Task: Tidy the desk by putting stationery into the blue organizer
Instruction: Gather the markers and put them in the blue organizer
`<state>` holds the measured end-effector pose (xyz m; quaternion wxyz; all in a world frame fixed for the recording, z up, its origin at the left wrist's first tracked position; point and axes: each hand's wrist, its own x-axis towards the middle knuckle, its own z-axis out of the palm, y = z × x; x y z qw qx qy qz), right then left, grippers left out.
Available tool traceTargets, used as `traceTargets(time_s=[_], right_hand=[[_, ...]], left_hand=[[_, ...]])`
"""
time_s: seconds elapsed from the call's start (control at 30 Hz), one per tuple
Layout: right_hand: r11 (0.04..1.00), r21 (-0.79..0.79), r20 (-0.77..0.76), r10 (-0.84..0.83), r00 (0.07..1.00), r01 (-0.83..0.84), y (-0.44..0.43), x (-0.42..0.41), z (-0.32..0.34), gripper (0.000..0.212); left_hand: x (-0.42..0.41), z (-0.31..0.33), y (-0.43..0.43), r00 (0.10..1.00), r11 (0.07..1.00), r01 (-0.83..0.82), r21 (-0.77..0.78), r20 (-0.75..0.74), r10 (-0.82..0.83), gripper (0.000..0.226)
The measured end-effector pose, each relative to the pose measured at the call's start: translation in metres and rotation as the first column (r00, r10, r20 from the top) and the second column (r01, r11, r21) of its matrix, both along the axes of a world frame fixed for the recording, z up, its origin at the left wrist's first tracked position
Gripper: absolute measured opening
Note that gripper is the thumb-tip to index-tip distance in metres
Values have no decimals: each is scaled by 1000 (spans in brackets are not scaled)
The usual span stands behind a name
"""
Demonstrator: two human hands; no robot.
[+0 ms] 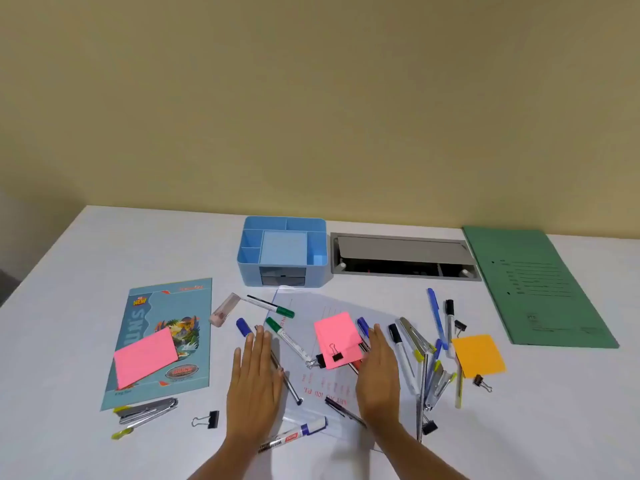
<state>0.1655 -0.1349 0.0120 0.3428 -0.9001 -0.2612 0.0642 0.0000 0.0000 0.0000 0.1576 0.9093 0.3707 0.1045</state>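
The blue organizer [282, 251] stands at the back middle of the white desk, its compartments holding nothing I can see. In front of it lie scattered markers, pens and binder clips. Two green-capped markers [287, 336] lie near a pink sticky pad [337, 339] with a black binder clip on it. My left hand [254, 382] lies flat, fingers together, over a thin pen. My right hand [377, 374] lies flat beside the pink pad, over a clear plastic sleeve [322, 386]. Neither hand holds anything.
A teal notebook [166, 313] with a pink note sits at left, a stapler [147, 412] and a binder clip [207, 419] below it. An orange sticky pad [478, 355] and a pen cluster lie right. A green folder [533, 289] and a grey cable hatch [401, 258] are at the back right.
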Motion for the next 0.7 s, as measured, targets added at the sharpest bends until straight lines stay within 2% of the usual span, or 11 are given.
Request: traceTargets(time_s=[0.07,0.13,0.23,0.37,0.6,0.67,0.7], right_hand=[[997,46,0,-66,998,66,0,10,-1,43],[997,-28,76,-70,995,72,-1,19,5,37],[993,-108,103,-29,994,40,2,29,12,32],[983,-163,-35,-90,995,83,3,37,13,26],[954,-286,-28,-99,995,87,5,49,7,22],[962,-247,-4,-117,993,112,8,49,9,21],[971,-197,1,-135,991,133,10,46,12,21]], left_hand=[[-2,4,4,998,1000,-17,12,-53,18,61],[-5,4,6,995,1000,-1,29,-101,4,60],[-6,3,7,993,1000,-1,18,-116,3,60],[-5,3,7,994,999,-26,-18,-104,24,61],[4,9,0,1000,998,5,-61,22,-3,52],[11,13,-1,996,998,7,-60,91,-1,48],[15,16,-1,989,998,-1,-66,148,11,39]])
